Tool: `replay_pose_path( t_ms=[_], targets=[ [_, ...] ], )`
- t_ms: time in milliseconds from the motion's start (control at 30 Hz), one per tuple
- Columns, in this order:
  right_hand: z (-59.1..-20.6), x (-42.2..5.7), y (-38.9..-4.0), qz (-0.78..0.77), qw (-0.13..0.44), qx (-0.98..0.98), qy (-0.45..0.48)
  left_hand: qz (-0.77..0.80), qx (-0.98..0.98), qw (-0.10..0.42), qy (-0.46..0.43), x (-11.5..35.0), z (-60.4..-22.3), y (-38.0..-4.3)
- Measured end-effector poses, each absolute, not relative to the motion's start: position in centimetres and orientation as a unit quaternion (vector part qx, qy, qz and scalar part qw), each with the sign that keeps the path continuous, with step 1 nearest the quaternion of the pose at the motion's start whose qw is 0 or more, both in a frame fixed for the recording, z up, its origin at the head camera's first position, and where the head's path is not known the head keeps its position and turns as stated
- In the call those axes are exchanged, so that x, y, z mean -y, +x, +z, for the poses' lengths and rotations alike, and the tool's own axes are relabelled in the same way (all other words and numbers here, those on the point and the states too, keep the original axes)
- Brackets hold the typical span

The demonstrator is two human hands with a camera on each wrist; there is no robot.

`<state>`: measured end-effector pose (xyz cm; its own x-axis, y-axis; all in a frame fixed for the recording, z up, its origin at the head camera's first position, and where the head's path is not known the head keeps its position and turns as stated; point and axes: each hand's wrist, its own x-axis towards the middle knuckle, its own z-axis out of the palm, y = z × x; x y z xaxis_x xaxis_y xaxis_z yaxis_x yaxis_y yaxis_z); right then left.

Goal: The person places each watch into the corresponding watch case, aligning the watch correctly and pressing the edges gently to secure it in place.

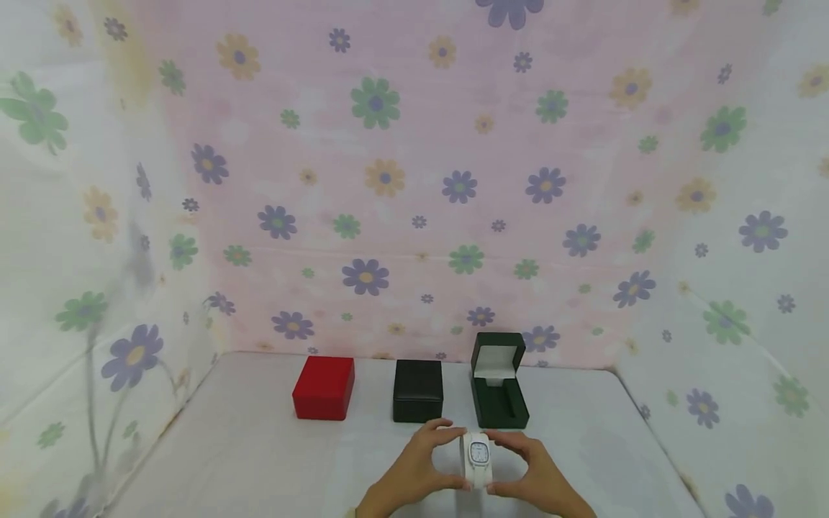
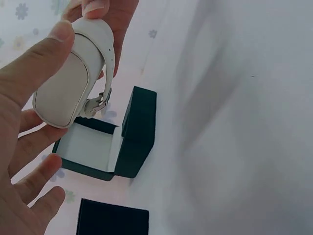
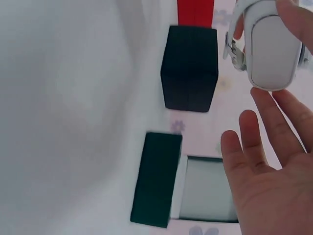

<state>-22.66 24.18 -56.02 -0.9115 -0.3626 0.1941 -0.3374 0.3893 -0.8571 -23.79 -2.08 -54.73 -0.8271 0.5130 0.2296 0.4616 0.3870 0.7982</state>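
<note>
A white wristwatch (image 1: pixel 478 453) with a squarish dial is wrapped around a white cushion (image 2: pixel 61 90). Both hands hold it above the near part of the table. From the left side, my left hand (image 1: pixel 416 464) pinches the cushion end between thumb and fingers. My right hand (image 1: pixel 537 471) grips the opposite end the same way. The strap's metal buckle (image 2: pixel 99 101) looks fastened in the left wrist view. Just beyond the hands stands a dark green watch box (image 1: pixel 480 406), lid raised, with a pale lid lining and a dark hollow inside.
Left of the green box sits a black box (image 1: pixel 418 392), lid closed. A closed red box (image 1: pixel 322 388) is farther left. All stand in a row on the white-covered table (image 1: pixel 259 460). Flower-patterned cloth (image 1: pixel 414 252) encloses the back and both sides.
</note>
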Motion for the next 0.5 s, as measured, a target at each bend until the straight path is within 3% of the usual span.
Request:
replay_pose_path(
  t_ms=[233,500],
  targets=[
    [-55.1,-26.5,-25.2,-0.470,-0.023,-0.841,-0.266,0.419,-0.847,-0.031,0.325,-0.2,-54.1,-26.5],
    [-54.1,-28.9,-28.6,-0.444,-0.043,-0.849,-0.282,0.426,-0.843,-0.012,0.328,-3.0,-53.5,-30.0]
  ],
)
